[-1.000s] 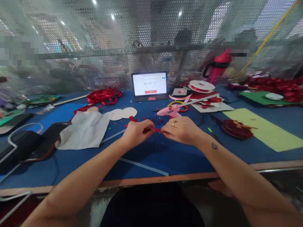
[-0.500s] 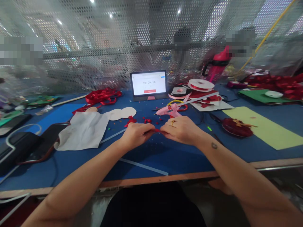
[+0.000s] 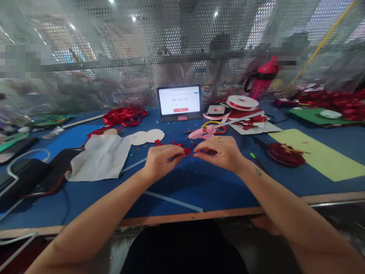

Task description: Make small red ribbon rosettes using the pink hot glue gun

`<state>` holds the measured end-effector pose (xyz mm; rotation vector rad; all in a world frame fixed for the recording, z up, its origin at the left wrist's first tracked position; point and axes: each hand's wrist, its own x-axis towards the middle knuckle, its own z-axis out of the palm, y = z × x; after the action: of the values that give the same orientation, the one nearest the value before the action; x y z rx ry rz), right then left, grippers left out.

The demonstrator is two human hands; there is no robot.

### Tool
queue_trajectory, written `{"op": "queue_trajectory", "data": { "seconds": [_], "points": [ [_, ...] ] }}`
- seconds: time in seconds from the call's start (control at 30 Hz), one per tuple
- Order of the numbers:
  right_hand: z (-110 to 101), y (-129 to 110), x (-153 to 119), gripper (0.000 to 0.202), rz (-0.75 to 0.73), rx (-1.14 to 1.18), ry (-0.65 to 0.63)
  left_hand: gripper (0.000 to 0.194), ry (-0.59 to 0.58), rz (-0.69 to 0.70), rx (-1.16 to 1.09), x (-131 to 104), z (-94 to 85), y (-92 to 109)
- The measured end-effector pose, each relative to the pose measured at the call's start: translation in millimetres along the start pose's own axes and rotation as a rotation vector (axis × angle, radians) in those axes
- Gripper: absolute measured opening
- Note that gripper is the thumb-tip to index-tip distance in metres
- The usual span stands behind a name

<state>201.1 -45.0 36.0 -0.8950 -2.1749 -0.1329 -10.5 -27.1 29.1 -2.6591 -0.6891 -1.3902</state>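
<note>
Red piece (image 3: 187,151) is pinched between the thumb and fingertips of your left hand (image 3: 162,160), on the near side of the pink glue gun (image 3: 203,132). Your right hand (image 3: 224,152), its thumb and index finger narrowly parted, is just beside the piece, also nearer you than the glue gun; beyond the gun, the tablet (image 3: 179,101) stands on the counter (image 3: 228,194).

Overhead lights (image 3: 216,14) glare while outer edges blur.
</note>
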Motion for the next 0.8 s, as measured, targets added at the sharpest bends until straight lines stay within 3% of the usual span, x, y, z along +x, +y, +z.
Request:
{"op": "queue_trajectory", "data": {
  "seconds": [0.17, 0.8],
  "points": [
    [3.2, 0.5, -0.1, 0.023, 0.184, 0.192, -0.015, 0.011, -0.025, 0.019, -0.037, 1.2, -2.0, 4.3],
    [7.9, -2.2, 1.6, 0.023, 0.348, 0.517, -0.118, 0.006, -0.009, 0.065, -0.103, -1.3, 0.4, 3.1]
  ]
}}
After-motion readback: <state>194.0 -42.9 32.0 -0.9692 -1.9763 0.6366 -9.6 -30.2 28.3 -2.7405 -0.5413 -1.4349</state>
